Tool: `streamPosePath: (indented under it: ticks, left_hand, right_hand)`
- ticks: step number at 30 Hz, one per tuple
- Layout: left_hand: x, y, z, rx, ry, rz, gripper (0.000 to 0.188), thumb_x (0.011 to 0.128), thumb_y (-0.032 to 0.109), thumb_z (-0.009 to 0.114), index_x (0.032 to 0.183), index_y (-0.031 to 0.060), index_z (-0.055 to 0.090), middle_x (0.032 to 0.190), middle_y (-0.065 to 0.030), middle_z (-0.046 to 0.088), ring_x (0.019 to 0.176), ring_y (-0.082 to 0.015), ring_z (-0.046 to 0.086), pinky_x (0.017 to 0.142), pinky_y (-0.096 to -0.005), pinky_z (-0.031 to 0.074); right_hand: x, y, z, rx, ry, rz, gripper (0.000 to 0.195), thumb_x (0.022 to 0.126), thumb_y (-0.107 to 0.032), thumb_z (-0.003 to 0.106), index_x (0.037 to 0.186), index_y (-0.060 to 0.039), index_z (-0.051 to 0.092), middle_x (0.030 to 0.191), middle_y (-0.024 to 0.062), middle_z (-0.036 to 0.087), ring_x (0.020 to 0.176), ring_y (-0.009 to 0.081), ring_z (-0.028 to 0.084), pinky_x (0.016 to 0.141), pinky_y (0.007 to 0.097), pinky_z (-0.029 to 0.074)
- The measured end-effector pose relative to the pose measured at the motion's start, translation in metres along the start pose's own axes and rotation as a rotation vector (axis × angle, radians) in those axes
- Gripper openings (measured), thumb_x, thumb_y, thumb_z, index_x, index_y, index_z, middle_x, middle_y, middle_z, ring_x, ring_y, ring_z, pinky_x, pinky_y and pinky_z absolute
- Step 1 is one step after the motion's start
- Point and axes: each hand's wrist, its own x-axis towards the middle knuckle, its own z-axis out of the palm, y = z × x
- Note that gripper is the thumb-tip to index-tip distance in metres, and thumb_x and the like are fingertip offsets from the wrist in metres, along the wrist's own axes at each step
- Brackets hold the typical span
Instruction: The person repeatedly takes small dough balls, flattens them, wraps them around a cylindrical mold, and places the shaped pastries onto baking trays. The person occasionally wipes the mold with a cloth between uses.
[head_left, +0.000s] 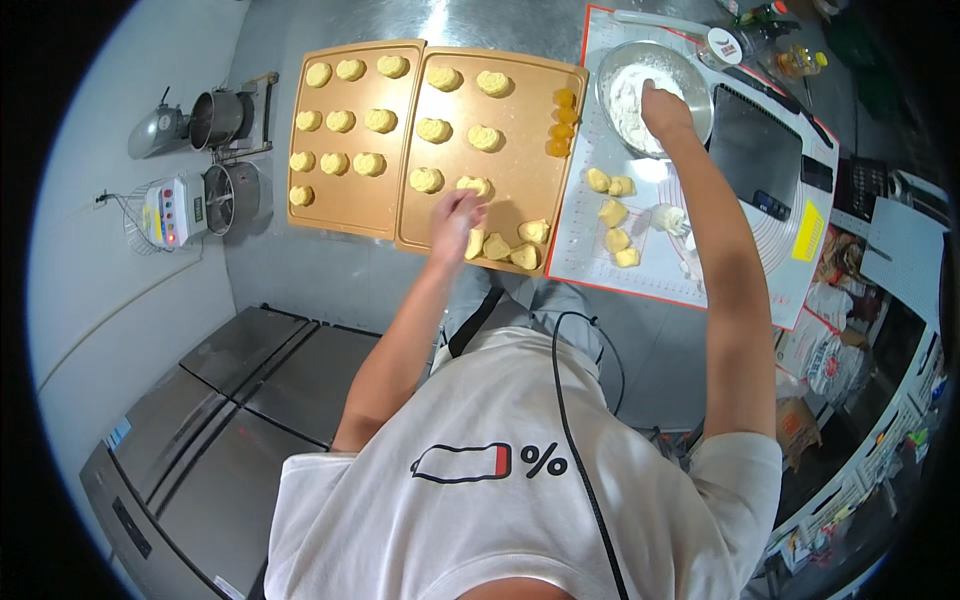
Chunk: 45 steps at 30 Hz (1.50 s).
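My right hand (666, 112) reaches into a steel mixing bowl (706, 112) of white flour (630, 105). Its fingertips are at the flour, and what they hold, if anything, is hidden. My left hand (454, 223), blurred, hovers over the near part of the right wooden board (517, 180). Just beyond its fingers sits a rounded yellow dough ball (474, 184). Several flattened dough pieces (496, 246) lie to its right, one partly behind the hand. Rows of dough balls (433, 130) cover this board and the left wooden board (341, 142). Several orange-yellow filling balls (562, 124) line the right edge.
Dough lumps (613, 214) and a floury white lump (669, 218) rest on a red-edged silicone mat (581, 259). Right of the bowl are a dark kitchen scale (756, 150), a phone (816, 173) and bottles (801, 61). Mixers (180, 210) stand at left; a cable (561, 405) hangs down my front.
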Motion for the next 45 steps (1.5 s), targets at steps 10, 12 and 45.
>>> streamPosePath:
  ticks: [10, 12, 45]
  left_hand:
    - [0.079, 0.095, 0.293, -0.324, -0.461, -0.054, 0.08, 0.102, 0.059, 0.043, 0.159, 0.0057, 0.025, 0.164, -0.0185, 0.028, 0.152, -0.0299, 0.023, 0.122, -0.0456, 0.019]
    - [0.097, 0.098, 0.321, -0.231, -0.519, -0.023, 0.094, 0.101, 0.069, 0.032, 0.163, 0.0028, 0.009, 0.17, -0.0187, 0.007, 0.157, -0.032, 0.007, 0.125, -0.0435, 0.009]
    - [-0.015, -0.081, -0.069, 0.946, -0.153, 0.58, 0.041, 0.084, 0.014, 0.079, 0.118, 0.0015, 0.062, 0.098, -0.0156, 0.063, 0.089, -0.0315, 0.064, 0.079, -0.0397, 0.053]
  right_hand:
    - [0.007, 0.036, -0.011, 0.616, 0.201, 0.166, 0.046, 0.088, -0.014, 0.056, 0.13, 0.0035, 0.06, 0.129, 0.0298, 0.064, 0.122, 0.0411, 0.062, 0.102, 0.0473, 0.049]
    - [-0.002, 0.022, -0.032, 1.28, 0.087, 0.299, 0.041, 0.095, -0.023, 0.057, 0.126, 0.0038, 0.062, 0.125, 0.0183, 0.067, 0.117, 0.0288, 0.063, 0.097, 0.042, 0.05]
    - [-0.035, 0.005, 0.001, 0.557, 0.393, 0.369, 0.041, 0.084, -0.029, 0.075, 0.116, -0.0039, 0.071, 0.108, 0.0228, 0.073, 0.107, 0.0404, 0.068, 0.096, 0.0453, 0.051]
